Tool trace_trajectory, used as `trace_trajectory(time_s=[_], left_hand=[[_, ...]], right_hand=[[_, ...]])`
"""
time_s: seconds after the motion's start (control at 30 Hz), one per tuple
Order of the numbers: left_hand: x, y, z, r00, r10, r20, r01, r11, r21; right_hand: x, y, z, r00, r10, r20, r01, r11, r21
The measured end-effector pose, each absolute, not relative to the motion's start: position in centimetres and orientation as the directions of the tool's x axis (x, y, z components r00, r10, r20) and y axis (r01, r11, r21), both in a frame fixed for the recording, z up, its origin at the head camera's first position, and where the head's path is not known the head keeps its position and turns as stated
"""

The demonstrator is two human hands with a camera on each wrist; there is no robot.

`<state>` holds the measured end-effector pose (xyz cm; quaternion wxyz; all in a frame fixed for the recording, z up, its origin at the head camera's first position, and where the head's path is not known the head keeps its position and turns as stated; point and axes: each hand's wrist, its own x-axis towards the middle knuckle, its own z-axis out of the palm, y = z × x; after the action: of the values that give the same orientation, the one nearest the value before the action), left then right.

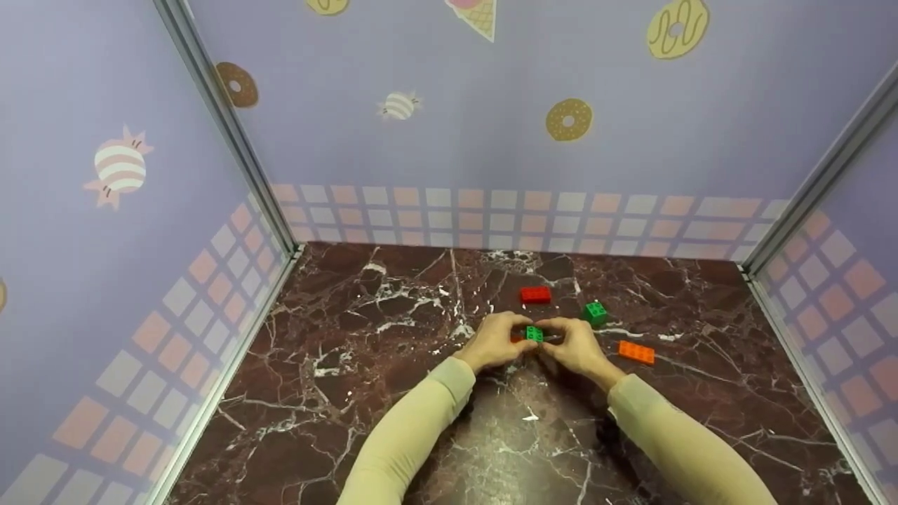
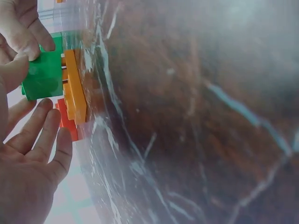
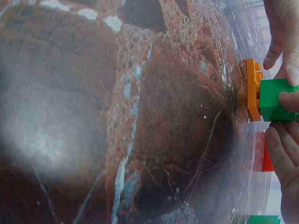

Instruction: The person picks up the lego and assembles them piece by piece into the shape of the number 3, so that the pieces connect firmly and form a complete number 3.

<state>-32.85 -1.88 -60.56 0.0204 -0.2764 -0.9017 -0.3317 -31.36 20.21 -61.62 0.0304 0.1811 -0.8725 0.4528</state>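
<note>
A green building brick (image 1: 534,334) is between both hands, above an orange building brick (image 2: 76,88) lying flat on the table. My left hand (image 1: 494,341) pinches the green brick from the left. From the right, my right hand (image 1: 577,347) pinches it too, thumb near the other thumb. Orange studs show beside the green brick in the right wrist view; whether it is fully pressed onto them I cannot tell. Fingers cover most of the orange brick in the head view.
Beyond the hands lies a red brick (image 1: 535,294). A second green brick (image 1: 595,313) sits behind the right hand, and another orange brick (image 1: 636,352) lies to its right. Patterned panels (image 1: 449,140) enclose the dark marbled table (image 1: 337,421) at the back and sides.
</note>
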Motion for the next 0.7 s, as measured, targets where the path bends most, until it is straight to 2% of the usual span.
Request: trace_trajectory(time_s=[0.33, 0.7], left_hand=[[-32.92, -1.60, -60.38, -0.833, 0.490, 0.257, 0.535, 0.595, 0.600], [-33.04, -1.71, -60.66, -0.853, 0.457, 0.252, 0.505, 0.597, 0.623]], right_hand=[[-31.28, 20.46, -61.50, -0.931, -0.303, 0.204, -0.338, 0.499, -0.798], [-31.45, 20.53, -61.49, -0.934, -0.286, 0.212, -0.339, 0.532, -0.776]])
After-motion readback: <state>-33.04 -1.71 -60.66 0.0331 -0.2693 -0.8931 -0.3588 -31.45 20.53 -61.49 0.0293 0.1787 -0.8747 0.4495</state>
